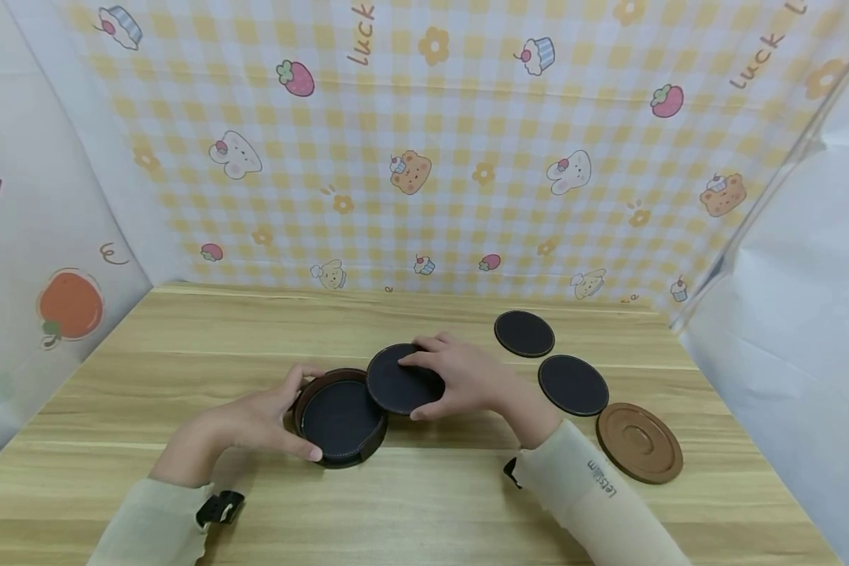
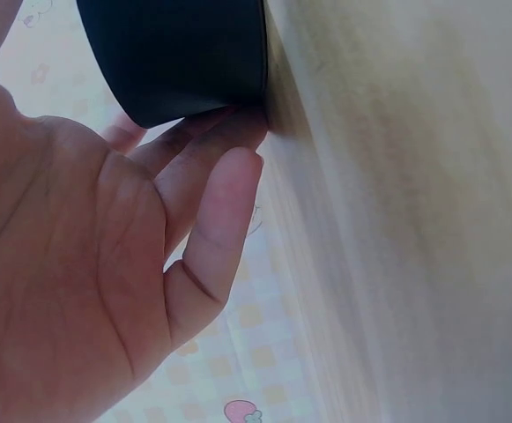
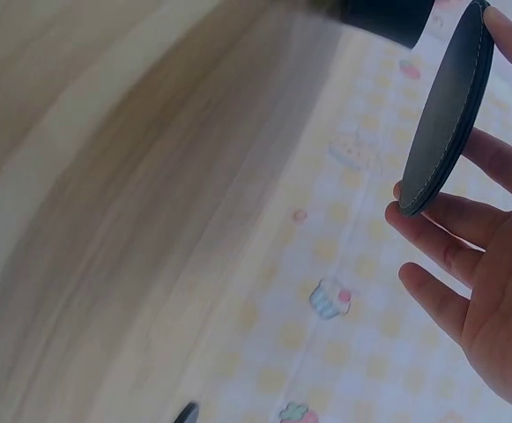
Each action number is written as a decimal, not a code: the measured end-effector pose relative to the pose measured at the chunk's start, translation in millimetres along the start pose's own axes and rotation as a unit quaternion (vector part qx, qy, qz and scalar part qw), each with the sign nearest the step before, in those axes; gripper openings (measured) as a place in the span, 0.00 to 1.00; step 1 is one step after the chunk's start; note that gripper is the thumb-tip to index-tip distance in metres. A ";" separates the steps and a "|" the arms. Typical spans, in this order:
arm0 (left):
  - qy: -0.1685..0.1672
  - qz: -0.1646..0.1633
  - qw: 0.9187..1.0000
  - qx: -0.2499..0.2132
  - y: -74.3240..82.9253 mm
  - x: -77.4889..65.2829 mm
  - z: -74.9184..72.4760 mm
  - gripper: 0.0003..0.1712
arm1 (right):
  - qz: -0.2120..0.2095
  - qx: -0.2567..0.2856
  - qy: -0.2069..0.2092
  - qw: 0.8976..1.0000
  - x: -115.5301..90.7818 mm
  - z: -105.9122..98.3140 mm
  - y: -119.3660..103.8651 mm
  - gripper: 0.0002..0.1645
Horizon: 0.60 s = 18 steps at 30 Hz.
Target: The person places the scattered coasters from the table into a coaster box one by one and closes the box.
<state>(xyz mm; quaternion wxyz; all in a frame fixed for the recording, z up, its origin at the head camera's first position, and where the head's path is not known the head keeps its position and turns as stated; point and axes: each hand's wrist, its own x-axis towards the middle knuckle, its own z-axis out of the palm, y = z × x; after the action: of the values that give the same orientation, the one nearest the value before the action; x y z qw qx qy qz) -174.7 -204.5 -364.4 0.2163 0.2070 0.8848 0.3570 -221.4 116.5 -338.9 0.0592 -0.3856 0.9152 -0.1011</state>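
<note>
My left hand (image 1: 258,420) grips a round dark coaster holder (image 1: 373,445) from its left side, thumb at the front and fingers round the back. Inside the holder lies a black coaster (image 1: 343,417). In the left wrist view, the holder's dark outer wall (image 2: 181,62) stands on the table with fingers behind it. My right hand (image 1: 463,373) pinches another black round coaster (image 1: 396,385) by its edge, index finger resting on top. That coaster overlaps the holder's right rim in the head view. The right wrist view shows it raised off the table, its stitched edge (image 3: 454,132) between thumb and fingers.
Two more black coasters (image 1: 524,333) (image 1: 573,384) lie flat on the wooden table (image 1: 255,330), to the right. Near my right forearm rests a brown round coaster (image 1: 640,442) with ringed grooves. A yellow checked cloth backdrop (image 1: 368,157) stands behind the table, with white sheets at both sides.
</note>
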 end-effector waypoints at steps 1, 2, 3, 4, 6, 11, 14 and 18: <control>-0.001 0.002 1.000 -0.002 -0.5 0.0 0.0 0.61 | -0.003 0.001 -0.001 1.000 1.6 1.3 -2.2 0.44; -0.003 0.004 1.000 -0.005 -1.0 0.1 -0.1 0.61 | -0.006 0.002 0.000 1.000 3.2 2.5 -4.4 0.44; -0.003 0.005 1.000 -0.005 -1.4 0.3 -0.3 0.61 | -0.010 0.005 0.000 1.000 4.9 3.8 -6.5 0.44; -0.004 0.005 1.000 -0.006 -1.6 0.5 -0.5 0.61 | -0.015 0.006 0.001 1.000 6.5 4.8 -8.6 0.44; -0.005 0.006 1.000 -0.006 -2.0 0.8 -0.8 0.61 | -0.026 0.012 0.000 1.000 9.6 6.2 -13.3 0.44; -0.006 0.008 1.000 -0.005 -2.1 0.9 -1.5 0.61 | -0.053 0.015 -0.012 0.998 17.7 9.2 -25.7 0.44; -0.007 0.011 1.000 -0.007 -2.0 0.7 -1.5 0.61 | -0.062 0.009 -0.020 0.998 21.3 10.6 -34.0 0.44; -0.008 0.015 1.000 -0.007 -2.4 0.7 -1.4 0.61 | -0.072 0.000 -0.025 0.997 25.4 13.0 -44.3 0.44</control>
<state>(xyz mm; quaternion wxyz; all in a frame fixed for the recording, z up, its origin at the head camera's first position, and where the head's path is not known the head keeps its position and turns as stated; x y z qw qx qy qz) -176.5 -206.5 -365.4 0.2192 0.2214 0.8775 0.3646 -205.9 66.2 -342.1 0.0741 -0.4532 0.8832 -0.0954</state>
